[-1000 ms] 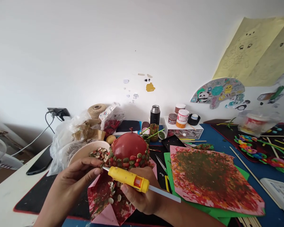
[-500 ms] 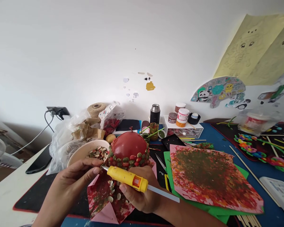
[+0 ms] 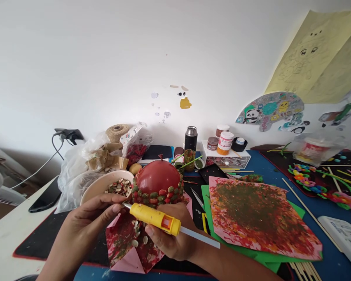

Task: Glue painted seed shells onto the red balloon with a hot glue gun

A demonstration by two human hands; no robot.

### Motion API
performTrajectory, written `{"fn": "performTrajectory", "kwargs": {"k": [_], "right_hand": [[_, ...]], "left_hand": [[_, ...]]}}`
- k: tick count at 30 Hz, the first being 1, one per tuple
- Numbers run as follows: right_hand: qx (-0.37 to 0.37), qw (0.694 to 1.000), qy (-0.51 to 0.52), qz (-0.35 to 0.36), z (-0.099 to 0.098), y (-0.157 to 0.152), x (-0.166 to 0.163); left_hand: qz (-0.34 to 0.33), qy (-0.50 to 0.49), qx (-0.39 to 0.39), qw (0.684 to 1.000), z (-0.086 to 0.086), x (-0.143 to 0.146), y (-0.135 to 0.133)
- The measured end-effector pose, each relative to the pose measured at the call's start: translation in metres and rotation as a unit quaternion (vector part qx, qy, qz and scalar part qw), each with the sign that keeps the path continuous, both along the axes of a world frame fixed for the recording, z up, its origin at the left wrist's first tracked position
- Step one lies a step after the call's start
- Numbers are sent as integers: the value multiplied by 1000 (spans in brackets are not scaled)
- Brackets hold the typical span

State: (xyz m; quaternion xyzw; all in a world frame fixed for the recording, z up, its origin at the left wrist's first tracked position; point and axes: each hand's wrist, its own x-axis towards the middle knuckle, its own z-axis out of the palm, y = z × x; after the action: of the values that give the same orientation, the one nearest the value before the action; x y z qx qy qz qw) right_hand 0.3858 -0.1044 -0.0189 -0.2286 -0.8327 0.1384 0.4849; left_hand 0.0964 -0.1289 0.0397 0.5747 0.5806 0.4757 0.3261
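Though smooth and taut on top, banded lower down with lumpy red and green shells [image 3: 153,198]: noted a round red balloon [image 3: 158,177], knotted at the crown, just beside a pale bowl [image 3: 87,191] of loose shells, behind folded, paint-crusted pink paper [image 3: 115,246]. Saw nearer a yellow plastic glue gun [image 3: 148,214], metal-tipped, with a translucent stick [image 3: 200,237] jutting rearward; gripped in the right hand [image 3: 175,234], with fingers wrapped around. Found in the left hand [image 3: 89,220], between pinching fingers near the nozzle [image 3: 127,205], a small, mostly hidden piece [image 3: 124,203]

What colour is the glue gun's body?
The glue gun has a yellow body; see the head view.
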Motion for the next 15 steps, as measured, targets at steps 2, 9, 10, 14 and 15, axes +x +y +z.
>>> {"fn": "performTrajectory", "kwargs": {"k": [2, 9, 10, 14, 15], "right_hand": [[-1, 1000, 19, 9, -1, 0, -1], [5, 1000, 12, 4, -4, 1, -2], [6, 1000, 11, 6, -3, 1, -2], [4, 1000, 25, 1, 2, 0, -2], [2, 1000, 28, 0, 3, 0, -2]], "left_hand": [[5, -3, -2, 1000, 0, -1, 0], [14, -12, -22, 1000, 2, 3, -4], [12, -14, -23, 1000, 2, 3, -4], [12, -21, -22, 999, 0, 5, -4], [10, -24, -25, 999, 0, 5, -3]]}}
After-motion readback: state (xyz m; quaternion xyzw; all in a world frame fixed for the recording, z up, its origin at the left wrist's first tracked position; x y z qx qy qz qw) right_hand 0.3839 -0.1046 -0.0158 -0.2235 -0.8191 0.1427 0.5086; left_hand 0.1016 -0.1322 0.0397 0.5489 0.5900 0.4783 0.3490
